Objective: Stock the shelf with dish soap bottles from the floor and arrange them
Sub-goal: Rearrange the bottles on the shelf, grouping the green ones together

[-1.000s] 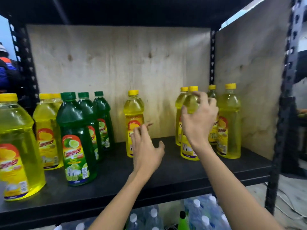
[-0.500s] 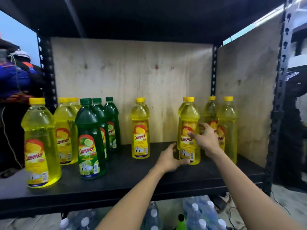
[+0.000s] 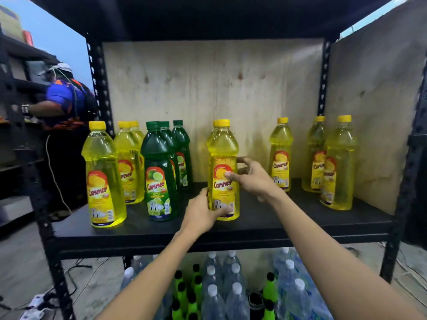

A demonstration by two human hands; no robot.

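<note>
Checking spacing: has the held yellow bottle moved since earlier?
Yes: the yellow bottle went left, away from the right rear post, toward the green bottles.

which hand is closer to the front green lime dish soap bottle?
Left. The left hand grips the base of the middle yellow dish soap bottle, just right of the front green lime dish soap bottle; the right hand holds that yellow bottle's far side.

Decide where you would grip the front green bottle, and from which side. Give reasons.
Grip the green bottle round its labelled body, coming from the front right. It stands upright with open shelf there, while yellow bottles crowd its left and other green bottles stand behind.
</note>
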